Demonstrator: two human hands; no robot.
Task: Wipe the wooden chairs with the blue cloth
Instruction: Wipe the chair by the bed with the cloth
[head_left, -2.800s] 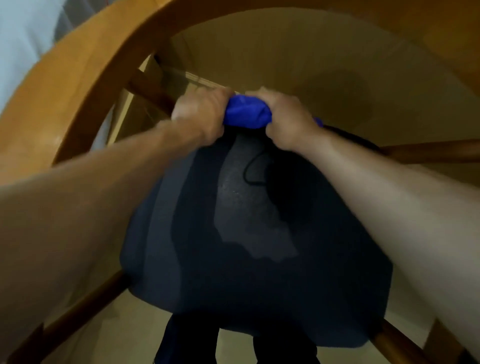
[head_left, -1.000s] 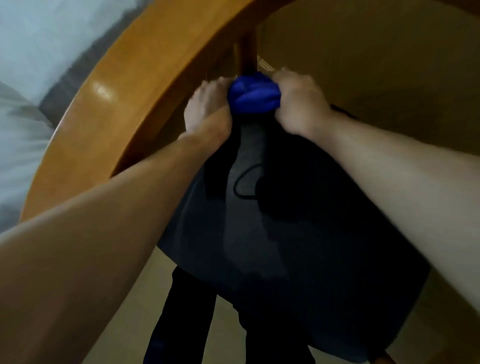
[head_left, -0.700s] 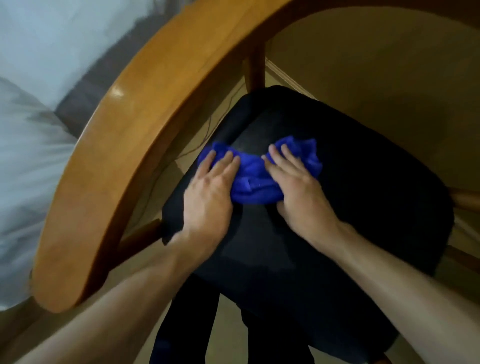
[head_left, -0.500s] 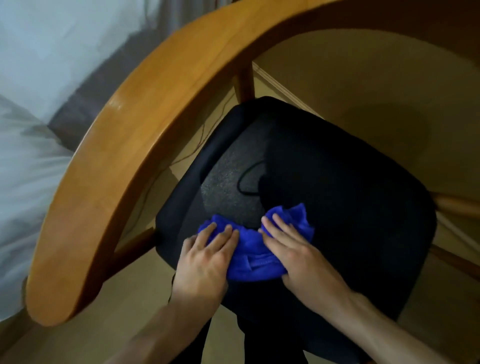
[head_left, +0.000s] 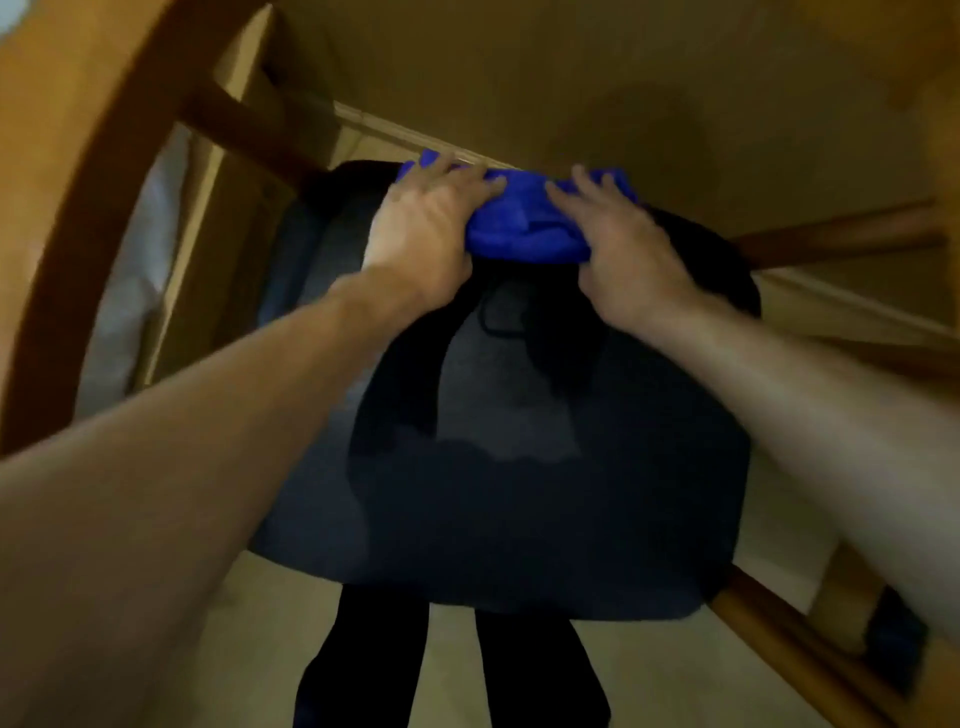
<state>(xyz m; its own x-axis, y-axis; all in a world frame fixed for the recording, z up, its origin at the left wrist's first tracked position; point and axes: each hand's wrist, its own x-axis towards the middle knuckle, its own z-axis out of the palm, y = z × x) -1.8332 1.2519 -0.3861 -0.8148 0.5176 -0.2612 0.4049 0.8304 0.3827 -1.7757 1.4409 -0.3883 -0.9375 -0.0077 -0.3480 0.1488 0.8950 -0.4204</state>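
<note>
— Both hands, where?
— Left hand and right hand press flat-fingered on the blue cloth, bunched between them at twelve o'clock of the chair's dark seat.

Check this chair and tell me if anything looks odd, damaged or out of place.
One thing stands out: the dark padded seat has a paler, irregular patch in its middle, perhaps wear or damp. Both hands, left hand and right hand, press the bunched blue cloth at its far edge. The curved wooden backrest looks intact.
</note>
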